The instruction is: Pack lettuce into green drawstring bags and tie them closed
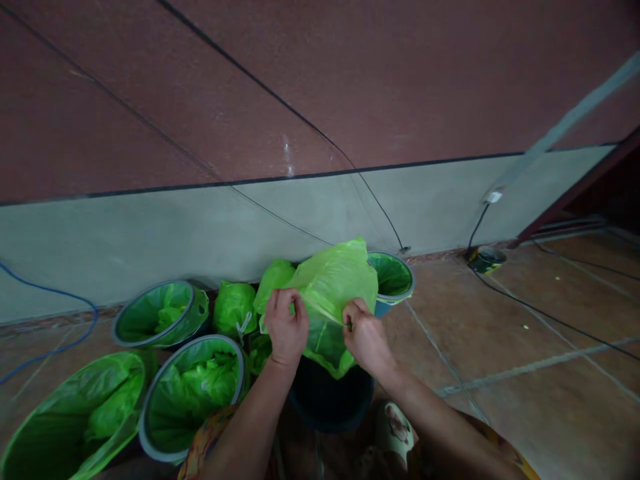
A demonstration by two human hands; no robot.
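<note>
your left hand (pixel 287 328) and right hand (pixel 367 335) pinch the green bag (pixel 340 273) at separate spots, seemingly so it spreads above the dark bin (pixel 327 401).

The left hand (pixel 287 327) and right hand (pixel 367 337), near the middle of the frame, are bare, and so are both forearms (pixel 250 423) below them. Patterned cloth (pixel 207 432) shows at the lower left of centre, mixing orange, yellow and red with darker patches; a further strip at the lower right has brown and yellow-orange tones, its print lost in the dimness. At the bottom, right of centre, a pale shoe (pixel 394 427) has a rounded toe and a blurred reddish-brown motif.
</note>
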